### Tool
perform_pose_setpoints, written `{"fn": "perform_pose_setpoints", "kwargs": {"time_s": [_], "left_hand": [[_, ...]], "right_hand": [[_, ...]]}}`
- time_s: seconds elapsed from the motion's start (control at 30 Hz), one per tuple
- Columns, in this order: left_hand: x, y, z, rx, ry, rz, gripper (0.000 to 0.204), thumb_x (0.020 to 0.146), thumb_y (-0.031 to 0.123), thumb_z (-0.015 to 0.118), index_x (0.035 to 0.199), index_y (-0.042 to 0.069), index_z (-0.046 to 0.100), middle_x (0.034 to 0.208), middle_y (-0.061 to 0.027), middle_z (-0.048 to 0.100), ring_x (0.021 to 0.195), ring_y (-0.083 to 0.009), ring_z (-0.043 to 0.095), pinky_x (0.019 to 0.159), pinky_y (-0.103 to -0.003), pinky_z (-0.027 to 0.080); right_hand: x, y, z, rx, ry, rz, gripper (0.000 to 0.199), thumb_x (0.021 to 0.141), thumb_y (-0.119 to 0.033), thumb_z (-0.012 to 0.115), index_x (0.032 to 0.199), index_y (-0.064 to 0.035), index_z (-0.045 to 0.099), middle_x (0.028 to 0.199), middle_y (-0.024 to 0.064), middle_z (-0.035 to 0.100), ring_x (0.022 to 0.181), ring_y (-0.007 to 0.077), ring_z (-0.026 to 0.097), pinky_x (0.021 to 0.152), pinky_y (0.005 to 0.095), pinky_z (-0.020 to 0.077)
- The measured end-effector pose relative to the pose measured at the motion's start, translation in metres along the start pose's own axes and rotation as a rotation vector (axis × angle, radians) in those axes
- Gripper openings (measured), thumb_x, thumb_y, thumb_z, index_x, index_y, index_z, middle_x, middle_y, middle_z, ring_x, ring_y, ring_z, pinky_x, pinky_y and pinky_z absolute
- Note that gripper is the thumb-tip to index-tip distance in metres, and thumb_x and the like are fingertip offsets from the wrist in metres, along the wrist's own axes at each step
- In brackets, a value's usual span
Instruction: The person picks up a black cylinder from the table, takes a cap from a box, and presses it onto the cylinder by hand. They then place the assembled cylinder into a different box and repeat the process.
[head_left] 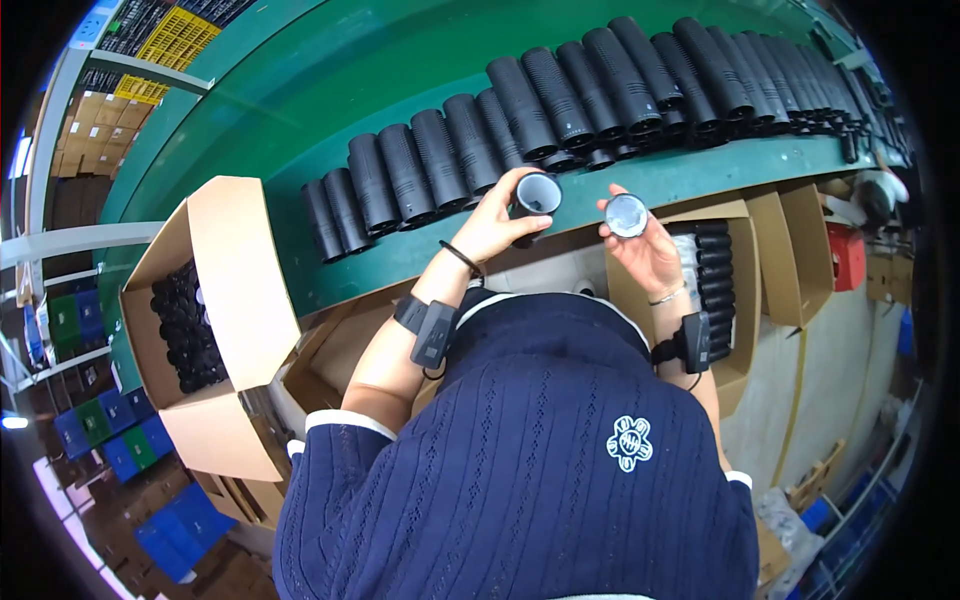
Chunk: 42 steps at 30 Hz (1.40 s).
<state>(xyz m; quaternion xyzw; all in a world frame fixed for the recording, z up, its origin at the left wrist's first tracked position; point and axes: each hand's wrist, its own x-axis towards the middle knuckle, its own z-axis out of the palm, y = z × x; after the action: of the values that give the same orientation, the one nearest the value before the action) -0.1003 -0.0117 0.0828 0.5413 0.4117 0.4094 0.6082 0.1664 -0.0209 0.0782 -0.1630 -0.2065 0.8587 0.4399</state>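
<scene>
My left hand (488, 226) is closed round a black tube (528, 226), whose round open end with a pale grey inside faces up toward me. A short way to the right, my right hand (648, 256) grips a round cap (627, 215) with a silvery-grey face and a dark rim. The cap is apart from the tube. Beyond both hands, black ribbed tubes (437, 155) lie side by side in a long row on the green bench (310, 285). Part of the held tube is hidden by my fingers.
At left, an open carton (245, 290) holds many small black round parts (183, 330). To the right, another carton (735, 385) contains stacked black tubes (716, 290). Farther right are an open carton (800, 250) and a red bin (846, 257). A metal frame (90, 240) stands at far left.
</scene>
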Motion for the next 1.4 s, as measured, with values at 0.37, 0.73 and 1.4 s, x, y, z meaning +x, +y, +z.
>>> {"fn": "perform_pose_setpoints", "kwargs": {"time_s": [0.37, 0.73, 1.4], "left_hand": [[-0.003, -0.035, -0.004, 0.24, 0.016, 0.029, 0.07, 0.074, 0.017, 0.08, 0.132, 0.008, 0.043, 0.129, -0.009, 0.048, 0.126, -0.0219, 0.044, 0.107, -0.036, 0.034], [0.005, -0.042, 0.002, 0.345, -0.014, 0.05, 0.074, 0.074, 0.025, 0.081, 0.134, 0.007, 0.042, 0.133, -0.0137, 0.044, 0.128, -0.0276, 0.042, 0.107, -0.039, 0.035], [0.001, -0.05, 0.014, 0.48, 0.065, 0.174, 0.065, 0.085, 0.049, 0.066, 0.131, 0.008, 0.045, 0.129, -0.0155, 0.047, 0.121, -0.0341, 0.043, 0.104, -0.044, 0.032]], "right_hand": [[0.014, -0.003, 0.031, -0.443, 0.086, 0.013, 0.057, 0.09, -0.013, 0.059, 0.142, -0.0024, 0.039, 0.131, 0.0181, 0.05, 0.098, 0.0218, 0.06, 0.085, 0.0294, 0.0505], [0.055, 0.015, 0.053, -1.705, -0.039, -0.289, 0.053, 0.074, -0.003, 0.075, 0.125, -0.004, 0.058, 0.124, 0.0135, 0.058, 0.113, 0.0259, 0.058, 0.095, 0.0366, 0.0476], [0.049, 0.026, 0.051, -1.71, 0.06, -0.332, 0.052, 0.07, 0.008, 0.069, 0.121, -0.002, 0.061, 0.121, 0.0129, 0.061, 0.112, 0.0253, 0.06, 0.095, 0.0321, 0.0485]]}}
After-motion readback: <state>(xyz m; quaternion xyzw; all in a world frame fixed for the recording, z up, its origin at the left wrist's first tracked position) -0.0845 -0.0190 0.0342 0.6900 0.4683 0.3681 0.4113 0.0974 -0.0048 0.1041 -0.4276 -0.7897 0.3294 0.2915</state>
